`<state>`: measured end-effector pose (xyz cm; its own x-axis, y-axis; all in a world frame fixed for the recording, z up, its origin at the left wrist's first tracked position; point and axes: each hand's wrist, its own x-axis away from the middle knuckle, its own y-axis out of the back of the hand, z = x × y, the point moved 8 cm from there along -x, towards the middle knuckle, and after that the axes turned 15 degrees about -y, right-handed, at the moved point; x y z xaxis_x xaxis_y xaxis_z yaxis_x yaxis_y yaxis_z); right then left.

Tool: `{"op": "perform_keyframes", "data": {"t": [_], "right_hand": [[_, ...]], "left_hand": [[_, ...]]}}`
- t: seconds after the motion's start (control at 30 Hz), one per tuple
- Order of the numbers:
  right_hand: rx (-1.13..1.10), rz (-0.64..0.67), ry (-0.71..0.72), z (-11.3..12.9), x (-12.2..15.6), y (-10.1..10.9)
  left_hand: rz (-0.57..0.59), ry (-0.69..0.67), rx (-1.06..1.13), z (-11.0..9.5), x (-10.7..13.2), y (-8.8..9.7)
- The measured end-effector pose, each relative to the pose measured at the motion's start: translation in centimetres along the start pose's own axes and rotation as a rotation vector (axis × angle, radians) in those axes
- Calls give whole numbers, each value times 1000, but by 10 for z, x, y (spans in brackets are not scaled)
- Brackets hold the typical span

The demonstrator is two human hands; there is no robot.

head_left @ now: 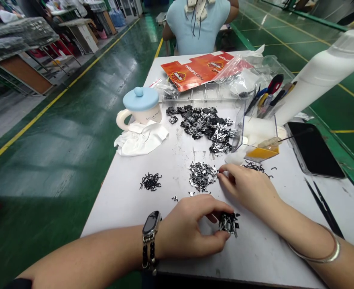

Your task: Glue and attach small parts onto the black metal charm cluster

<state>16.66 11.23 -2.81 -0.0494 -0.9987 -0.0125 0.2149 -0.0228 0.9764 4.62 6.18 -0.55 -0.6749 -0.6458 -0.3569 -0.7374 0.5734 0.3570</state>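
My left hand (199,226) is closed, pinching a small black and metal assembly (228,223) between thumb and fingers just above the white table (129,212). My right hand (243,182) reaches to the right edge of a pile of small silver metal pieces (201,176); its fingertips are drawn together, and whatever is between them is too small to make out. Left of that pile lies a heap of thin black curved pieces (151,182). More black curved pieces (255,166) lie behind my right hand, partly hidden. Farther back spreads a large heap of black and metal assemblies (202,122).
A lidded mug (142,106) and a crumpled white cloth (142,138) stand at left. At right are a clear tool holder (259,134), a white bottle (324,76), a phone (315,148) and black tweezers (323,204). Orange printed bags (195,72) lie behind; a person (198,26) sits beyond.
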Motion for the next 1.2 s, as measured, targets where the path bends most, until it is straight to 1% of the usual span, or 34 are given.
{"op": "perform_keyframes", "data": {"t": [0.13, 0.2, 0.3, 0.37, 0.4, 0.43, 0.5, 0.53, 0.57, 0.6, 0.63, 0.67, 0.7, 0.77, 0.8, 0.9, 0.97, 1.03, 1.1, 1.13, 1.2], "right_hand": [[-74, 41, -46, -6, 0, -1], [-143, 72, -47, -9, 2, -1], [-285, 120, -26, -10, 6, 5], [-468, 164, -42, -12, 9, 12], [-624, 226, -75, -13, 11, 13], [-817, 325, -125, -13, 13, 11], [-1229, 595, -258, -8, 21, -1], [-1387, 730, -324, -3, 26, -8], [-1483, 831, -375, 2, 31, -13], [-1540, 890, -416, 6, 35, -17], [-1563, 908, -443, 7, 37, -21], [-1559, 887, -451, 6, 37, -22], [-1532, 837, -441, 5, 36, -23], [-1410, 690, -374, 0, 33, -19], [-1320, 599, -310, -2, 31, -13], [-1032, 278, -24, -1, 27, 13], [-903, 99, 203, 5, 29, 33], [-782, 5, 416, 12, 34, 44], [-644, -42, 590, 16, 40, 48], [-582, -63, 654, 17, 42, 48], [-480, -97, 738, 17, 45, 47]], "left_hand": [[-8, 15, -6, 1, 0, 1], [-33, 23, -16, 1, -1, 5], [-123, 18, -17, 1, -2, 15], [-195, -11, -7, -1, -3, 23], [-220, -26, 0, -1, -2, 25], [-239, -39, 9, -2, -2, 27], [-249, -54, 45, -1, -1, 27], [-245, -56, 70, -1, 0, 26], [-239, -59, 96, -1, 0, 24], [-233, -62, 124, -1, 0, 23], [-227, -65, 153, -2, 1, 22], [-225, -64, 186, -2, 1, 21], [-229, -57, 226, -1, 1, 21], [-252, -16, 334, 2, 2, 20], [-263, 20, 399, 5, 3, 19], [-289, 117, 585, 13, 4, 15], [-290, 146, 661, 15, 5, 13], [-285, 163, 695, 16, 6, 12], [-286, 189, 706, 17, 7, 11], [-289, 205, 707, 18, 8, 11], [-294, 233, 702, 20, 9, 10]]}}
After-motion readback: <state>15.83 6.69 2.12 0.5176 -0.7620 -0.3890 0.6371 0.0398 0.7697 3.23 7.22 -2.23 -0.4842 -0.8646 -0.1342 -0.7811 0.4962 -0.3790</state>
